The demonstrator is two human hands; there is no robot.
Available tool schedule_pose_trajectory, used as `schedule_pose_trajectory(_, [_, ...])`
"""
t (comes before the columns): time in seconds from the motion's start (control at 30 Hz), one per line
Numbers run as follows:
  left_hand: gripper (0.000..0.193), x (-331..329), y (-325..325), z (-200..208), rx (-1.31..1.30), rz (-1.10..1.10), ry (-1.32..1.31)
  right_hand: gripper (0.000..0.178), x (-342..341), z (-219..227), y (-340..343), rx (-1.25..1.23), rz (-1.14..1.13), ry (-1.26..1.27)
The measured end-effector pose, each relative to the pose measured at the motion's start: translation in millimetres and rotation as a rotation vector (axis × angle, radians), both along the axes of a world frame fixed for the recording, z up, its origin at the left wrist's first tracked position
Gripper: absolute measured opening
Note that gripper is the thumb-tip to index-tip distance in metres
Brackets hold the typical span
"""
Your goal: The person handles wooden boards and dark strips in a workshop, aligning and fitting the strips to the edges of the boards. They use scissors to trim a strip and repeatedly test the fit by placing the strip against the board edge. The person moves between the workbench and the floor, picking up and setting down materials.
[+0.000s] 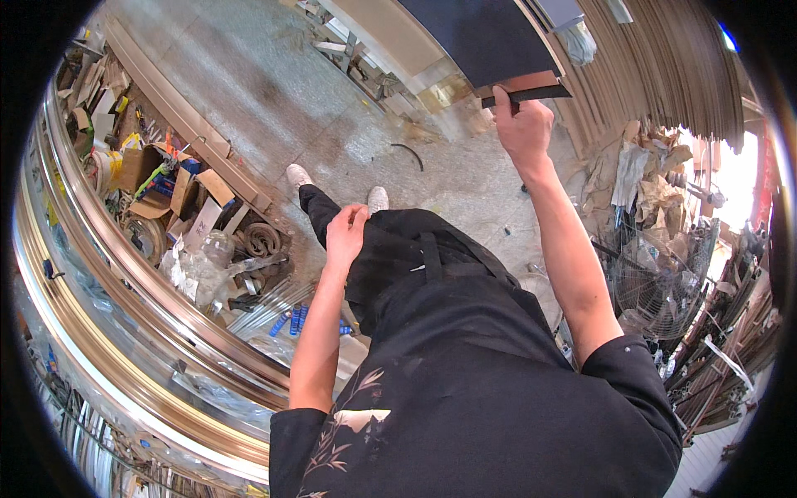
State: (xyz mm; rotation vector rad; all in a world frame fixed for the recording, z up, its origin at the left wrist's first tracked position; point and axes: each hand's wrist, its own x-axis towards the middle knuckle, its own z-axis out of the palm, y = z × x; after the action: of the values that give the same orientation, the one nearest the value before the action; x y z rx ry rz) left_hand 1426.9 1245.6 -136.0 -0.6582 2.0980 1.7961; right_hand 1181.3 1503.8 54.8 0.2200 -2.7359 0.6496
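Note:
My right hand [525, 131] is closed at the near end of a dark-topped bench [486, 37]. Its thumb lies over a black strip [544, 93] with a reddish-brown band beside it, and the fingers curl underneath, partly hidden. The strip lies across the end of the dark surface. Beside my thigh, my left hand [347, 232] hangs with its fingers curled together and nothing visible in them. It is over my black trousers [398, 257], well apart from the bench.
Long metallic profiles [166, 307] run along the left. Cardboard boxes [178, 187] and scrap lie beside a long beam [178, 116]. Stacked brown sheets [656, 75] stand at the far right, above crumpled paper [660, 199] and a wire fan guard [664, 274]. A curved dark strip [408, 155] lies on the floor.

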Motion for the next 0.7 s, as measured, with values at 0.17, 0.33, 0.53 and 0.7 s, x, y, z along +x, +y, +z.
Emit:
schedule_pose_trajectory(0.17, [0.029,-6,-7,-18,-0.003,-0.003,0.008,0.026,-2,1,3,0.043,0.038,0.003])
schedule_pose_trajectory(0.33, [0.029,-19,-14,-13,-0.057,-0.036,0.01,0.027,2,5,-2,-0.009,-0.003,-0.024])
schedule_pose_trajectory(0.53, [0.031,-27,-11,-19,-0.038,-0.051,0.013,0.03,-1,7,3,0.101,0.021,-0.046])
schedule_pose_trajectory(0.7, [0.032,-28,-4,-18,-0.059,-0.097,0.009,0.032,1,4,4,0.08,0.039,0.003])
